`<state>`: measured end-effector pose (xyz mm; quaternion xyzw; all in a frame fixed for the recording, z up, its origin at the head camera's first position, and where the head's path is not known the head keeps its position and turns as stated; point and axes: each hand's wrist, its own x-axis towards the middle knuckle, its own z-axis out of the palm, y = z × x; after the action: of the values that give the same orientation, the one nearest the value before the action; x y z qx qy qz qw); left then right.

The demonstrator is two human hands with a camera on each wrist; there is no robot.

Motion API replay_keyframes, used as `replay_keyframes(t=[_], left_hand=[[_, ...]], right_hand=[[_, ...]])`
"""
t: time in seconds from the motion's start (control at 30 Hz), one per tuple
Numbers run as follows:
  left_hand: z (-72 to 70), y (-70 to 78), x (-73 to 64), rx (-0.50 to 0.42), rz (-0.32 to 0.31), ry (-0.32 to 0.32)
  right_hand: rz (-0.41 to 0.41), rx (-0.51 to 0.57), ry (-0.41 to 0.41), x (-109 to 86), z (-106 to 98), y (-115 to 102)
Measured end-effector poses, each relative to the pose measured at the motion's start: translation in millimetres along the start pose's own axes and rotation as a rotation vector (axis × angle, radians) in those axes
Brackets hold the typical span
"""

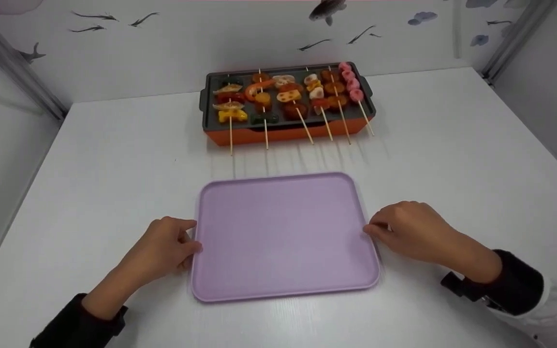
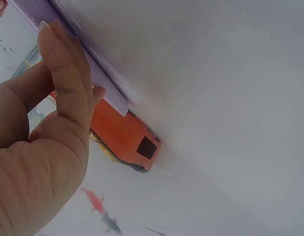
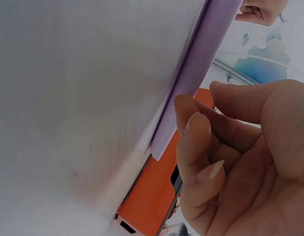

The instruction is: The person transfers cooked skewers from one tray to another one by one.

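Note:
A flat purple tray [image 1: 283, 237] with rounded corners and a low raised rim lies on the white table. At its left edge is my left hand [image 1: 165, 249], thumb tip over the rim and index fingertip against the side. My right hand [image 1: 414, 232] holds the opposite edge, with the thumb at the rim and the other fingers curled. The left wrist view shows the fingers [image 2: 66, 73] close along the tray's side wall [image 2: 105, 81]. In the right wrist view, the index fingertip meets the tray's purple side [image 3: 191, 73].
Behind the tray stands an orange toy grill [image 1: 259, 137] with a dark grey top. Several toy food skewers lie across it, among them one with pink balls [image 1: 352, 83], their sticks jutting over the front. White panels [image 1: 259, 29] with painted fish enclose the table [image 1: 114, 159].

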<state>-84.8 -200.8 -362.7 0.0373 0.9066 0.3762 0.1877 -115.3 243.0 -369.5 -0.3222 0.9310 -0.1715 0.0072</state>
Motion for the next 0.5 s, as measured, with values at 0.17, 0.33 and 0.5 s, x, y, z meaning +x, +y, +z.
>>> replay_keyframes(t=[0.17, 0.33, 0.5], left_hand=[[6.8, 7.7, 2.2, -0.01, 0.005, -0.011], [13.1, 15.4, 7.1, -0.027, 0.04, -0.017], [19.2, 21.4, 12.1, -0.051, 0.018, -0.026]], right_hand=[[0.12, 0.006, -0.043, 0.3, -3, 1], [0.209, 0.025, -0.073, -0.7, -8, 5], [0.259, 0.023, -0.087, -2.3, -11, 12]])
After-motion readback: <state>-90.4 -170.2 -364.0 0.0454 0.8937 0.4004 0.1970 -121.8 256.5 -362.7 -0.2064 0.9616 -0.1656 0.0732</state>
